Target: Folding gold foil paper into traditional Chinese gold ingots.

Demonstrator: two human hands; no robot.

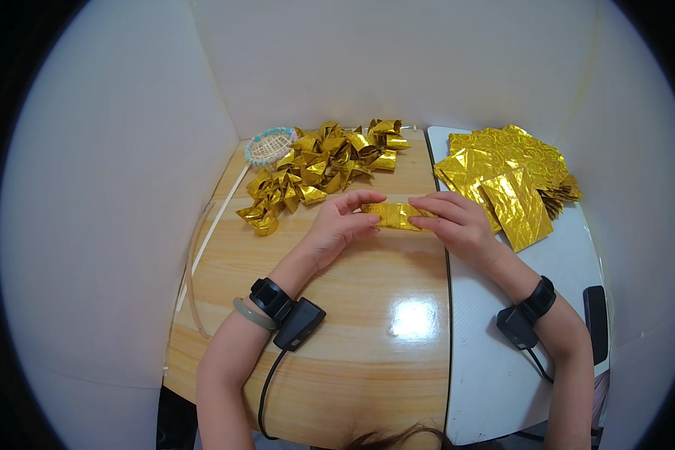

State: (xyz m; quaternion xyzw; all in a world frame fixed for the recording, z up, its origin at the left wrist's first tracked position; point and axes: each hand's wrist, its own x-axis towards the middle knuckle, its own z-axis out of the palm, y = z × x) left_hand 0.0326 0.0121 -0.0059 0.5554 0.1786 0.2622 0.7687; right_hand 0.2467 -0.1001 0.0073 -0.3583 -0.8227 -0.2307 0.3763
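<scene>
Left hand (342, 220): fingers curled, pinching folded gold strip (397, 216)'s left end.
Right hand (457, 221): palm down, gripping its right end.

Bright, even light falls from overhead. A hard white glare patch sits on the glossy yellow wooden tabletop (337, 315), just below and between the left hand (339, 225) and the right hand (457, 223). The crinkled gold foil sheets (506, 176), above and beside the right hand, throw small sparkling highlights. Shadows under both hands are soft and short. Focus is sharp at the hands; toward the rim, straight edges bow and the picture falls off into a black circular border.
</scene>
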